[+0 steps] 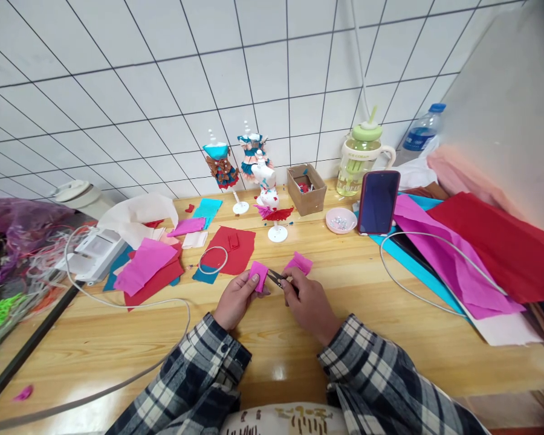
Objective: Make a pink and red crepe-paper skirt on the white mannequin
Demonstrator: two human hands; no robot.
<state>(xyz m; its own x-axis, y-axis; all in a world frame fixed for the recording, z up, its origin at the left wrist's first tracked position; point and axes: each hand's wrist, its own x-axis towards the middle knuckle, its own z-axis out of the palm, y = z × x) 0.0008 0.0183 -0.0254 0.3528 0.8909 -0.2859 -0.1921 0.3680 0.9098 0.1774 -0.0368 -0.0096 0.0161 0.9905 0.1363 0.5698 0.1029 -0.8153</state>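
Pink paper [259,276] sits just over the table [362,284], pinched thumb-to-fingers in the left grip [239,296]; the right grip [312,305] is closed round the scissors [278,280], blades beside its right edge. Clean snips likely need taut paper and fingertips clear. Its long axis points roughly away from the body.

The sleeves [190,374] are navy-and-white plaid with a dark cuff button [225,348].

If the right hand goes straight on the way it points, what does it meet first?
Probably the pink paper in the left hand. The scissors in the right hand aim at its edge; whether they touch is unclear.
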